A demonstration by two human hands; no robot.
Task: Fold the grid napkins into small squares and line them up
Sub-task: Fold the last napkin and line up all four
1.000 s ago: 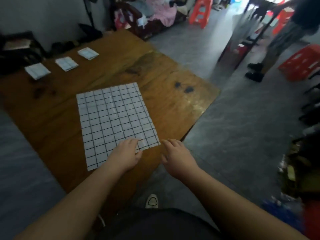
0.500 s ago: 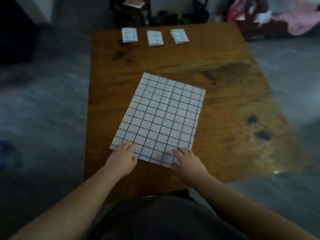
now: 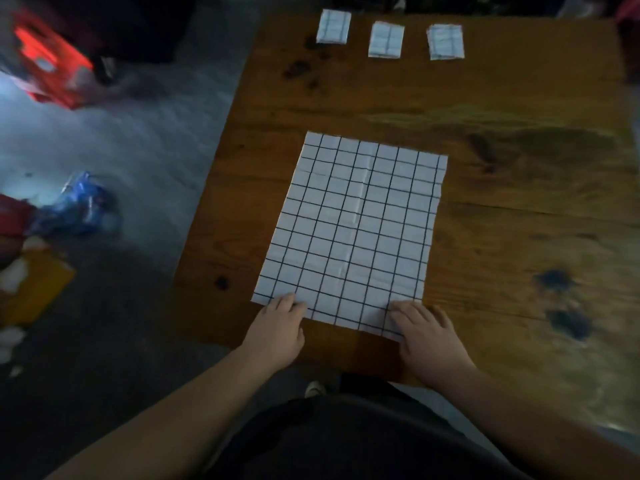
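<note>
Grid napkin (image 3: pixel 353 230) lies unfolded on the wooden table (image 3: pixel 519 209); left hand (image 3: pixel 277 327) and right hand (image 3: pixel 427 336) press flat, open-fingered, on its near corners.

Single head-worn view looks steeply down, close over the wooden table (image 3: pixel 519 237).

An unfolded napkin (image 3: pixel 353 230) is spread flat mid-worktop (image 3: pixel 502 216); three folded squares (image 3: pixel 386 40) are lined up along the far edge, well apart from it.
</note>
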